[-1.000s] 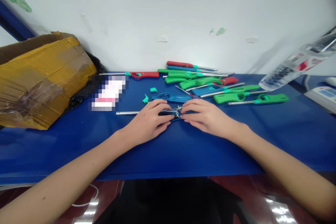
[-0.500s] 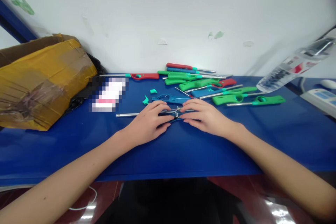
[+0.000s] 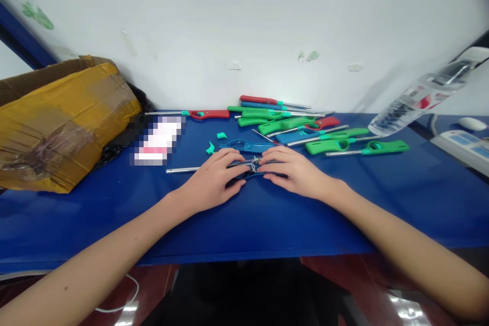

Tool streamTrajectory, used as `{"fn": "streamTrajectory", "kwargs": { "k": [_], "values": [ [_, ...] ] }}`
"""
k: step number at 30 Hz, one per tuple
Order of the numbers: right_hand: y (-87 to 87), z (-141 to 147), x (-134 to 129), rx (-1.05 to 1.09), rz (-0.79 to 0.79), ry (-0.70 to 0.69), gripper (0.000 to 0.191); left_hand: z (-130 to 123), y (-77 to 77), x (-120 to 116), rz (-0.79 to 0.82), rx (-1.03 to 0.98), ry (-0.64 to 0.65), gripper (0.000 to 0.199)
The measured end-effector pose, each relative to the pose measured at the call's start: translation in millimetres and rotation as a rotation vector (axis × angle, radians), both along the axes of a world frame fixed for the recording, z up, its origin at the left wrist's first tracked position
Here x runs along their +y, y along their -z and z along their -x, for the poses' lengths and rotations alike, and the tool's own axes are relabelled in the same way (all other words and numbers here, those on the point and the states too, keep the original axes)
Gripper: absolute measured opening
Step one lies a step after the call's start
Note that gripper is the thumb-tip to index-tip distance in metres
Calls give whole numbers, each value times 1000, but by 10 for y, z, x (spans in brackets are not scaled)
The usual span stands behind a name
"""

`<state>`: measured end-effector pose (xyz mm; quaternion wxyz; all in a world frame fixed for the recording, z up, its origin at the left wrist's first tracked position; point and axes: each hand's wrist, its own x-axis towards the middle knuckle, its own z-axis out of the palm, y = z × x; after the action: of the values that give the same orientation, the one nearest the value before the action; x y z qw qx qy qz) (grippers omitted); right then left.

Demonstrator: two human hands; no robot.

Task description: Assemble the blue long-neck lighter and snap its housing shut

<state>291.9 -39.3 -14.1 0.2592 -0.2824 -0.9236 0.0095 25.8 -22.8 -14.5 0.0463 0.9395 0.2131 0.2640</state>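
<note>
Between my hands lies a blue lighter (image 3: 252, 175) with its inner parts and thin white wires showing; its metal tube (image 3: 182, 169) points left. My left hand (image 3: 217, 175) is closed on the lighter's left part, fingers curved over it. My right hand (image 3: 296, 170) grips the right end, which its fingers mostly hide. Just behind is a loose blue handle shell (image 3: 248, 146). Two small turquoise pieces, one a trigger shape (image 3: 210, 148) and one smaller (image 3: 221, 135), rest behind my left hand.
Several green, red and blue lighters (image 3: 351, 146) are piled at the back right. A red lighter (image 3: 210, 114) lies by the wall. A taped box (image 3: 69, 127) stands left, a bottle (image 3: 416, 97) right, beside a white device (image 3: 466, 147). A blurred white item (image 3: 158, 140) lies left of centre.
The view has shifted slightly, so things on the table appear a little further left and lower. Both hands keep nearly the same hold on the lighter.
</note>
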Motion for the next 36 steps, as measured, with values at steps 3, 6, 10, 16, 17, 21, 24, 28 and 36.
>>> {"fn": "streamTrajectory", "kwargs": {
  "k": [3, 6, 10, 16, 17, 21, 24, 28, 36],
  "values": [
    [-7, 4, -6, -1, 19, 6, 20, 8, -1, -2, 8, 18, 4, 26],
    [-28, 24, -28, 11, 66, 29, 18, 0, 2, -18, 22, 35, 9, 27],
    [-53, 45, -54, 10, 101, 51, 18, -7, -12, -27, 25, 30, -3, 27],
    [-80, 2, -32, 13, 67, 90, 25, 181, -94, 213, -62, -59, -251, 24],
    [-88, -10, -26, 17, 61, 101, 25, 237, -102, 277, -63, -61, -320, 25],
    [-112, -49, -7, 4, 68, 97, 24, 435, -104, 471, 29, 35, -402, 34],
    [-98, -54, 6, -16, 90, 65, 23, 498, -105, 504, 113, 115, -341, 41],
    [-38, -36, 28, -15, 94, 42, 21, 525, -107, 503, 143, 160, -336, 40],
    [10, 94, 2, 30, 47, 76, 20, 580, -21, 603, 108, 166, -351, 37]
  ]
}}
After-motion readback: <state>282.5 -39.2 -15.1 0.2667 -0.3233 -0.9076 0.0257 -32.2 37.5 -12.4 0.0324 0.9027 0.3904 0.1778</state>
